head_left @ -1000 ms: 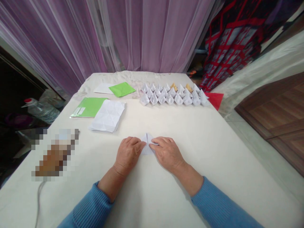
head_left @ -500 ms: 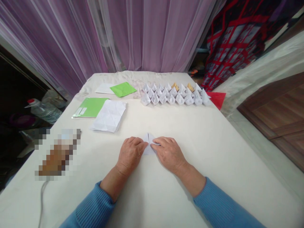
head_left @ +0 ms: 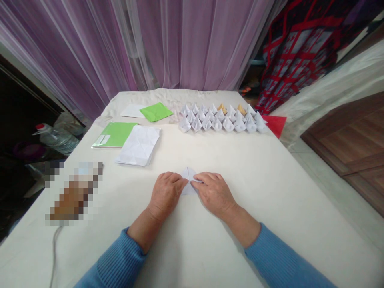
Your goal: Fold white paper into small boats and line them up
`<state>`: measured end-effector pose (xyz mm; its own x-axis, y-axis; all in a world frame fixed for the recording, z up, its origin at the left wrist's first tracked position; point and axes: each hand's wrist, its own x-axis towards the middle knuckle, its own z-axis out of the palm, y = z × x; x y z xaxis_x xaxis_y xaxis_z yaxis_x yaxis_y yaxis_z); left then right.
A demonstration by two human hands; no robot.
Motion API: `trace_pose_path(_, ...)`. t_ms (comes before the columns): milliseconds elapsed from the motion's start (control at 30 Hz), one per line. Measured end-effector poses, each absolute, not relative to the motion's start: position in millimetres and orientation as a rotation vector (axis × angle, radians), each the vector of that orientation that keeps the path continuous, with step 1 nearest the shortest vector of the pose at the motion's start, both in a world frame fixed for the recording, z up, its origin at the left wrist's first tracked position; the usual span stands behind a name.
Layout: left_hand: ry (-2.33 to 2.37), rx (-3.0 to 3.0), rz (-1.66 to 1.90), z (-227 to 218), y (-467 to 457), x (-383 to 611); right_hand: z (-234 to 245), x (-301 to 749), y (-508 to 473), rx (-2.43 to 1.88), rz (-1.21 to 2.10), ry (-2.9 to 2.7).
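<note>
- The small folded paper (head_left: 189, 189) lay on the tabletop (head_left: 270, 180) between the two hands, its point directed away from the person and a dark slit running down from that point.
- The left hand (head_left: 166, 193) gripped the paper's left side, thumb and fingers closed on it; the right hand (head_left: 215, 194) gripped the right side likewise, the thumbs near each other at the middle.
- Over the last second almost nothing had changed: both grips kept their places, and the whole view had slid slightly, table and all, which suggested a head movement.
- So the folding seemed paused on one crease, held or pressed, with no new fold showing; fingers hid part of the paper.
- Ahead and left of the left hand, the stack of creased white sheets (head_left: 139, 145) lay as before, overlapping a green packet (head_left: 115, 135).
- Farther ahead, a loose green sheet (head_left: 156, 112) covered part of a white sheet (head_left: 131, 111).
- Well ahead and right of the hands, the rows of pointed paper pieces (head_left: 217, 125), mostly white with two yellowish, were likewise unchanged, beside a red sheet (head_left: 276, 125).
</note>
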<state>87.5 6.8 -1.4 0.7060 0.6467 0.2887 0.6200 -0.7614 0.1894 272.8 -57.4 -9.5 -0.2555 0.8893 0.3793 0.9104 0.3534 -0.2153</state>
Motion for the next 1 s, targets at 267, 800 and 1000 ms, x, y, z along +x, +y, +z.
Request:
trace_pose_path(267, 1.038, 2.874, 0.495, -2.4, 7.4, 87.0, -8.5, 272.7, -57.9, -1.559, -0.076, -2.175)
trace_pose_path(800, 0.979, 2.914, 0.549, -2.0, 7.6, 85.7, -9.0, 272.7, -57.7, -1.564, -0.066, -2.177)
trace_pose_path(1000, 0.986, 2.938, 0.426, 6.5, 5.4, 87.3, -9.1, 272.5, -58.0, -1.564, -0.066, -2.167)
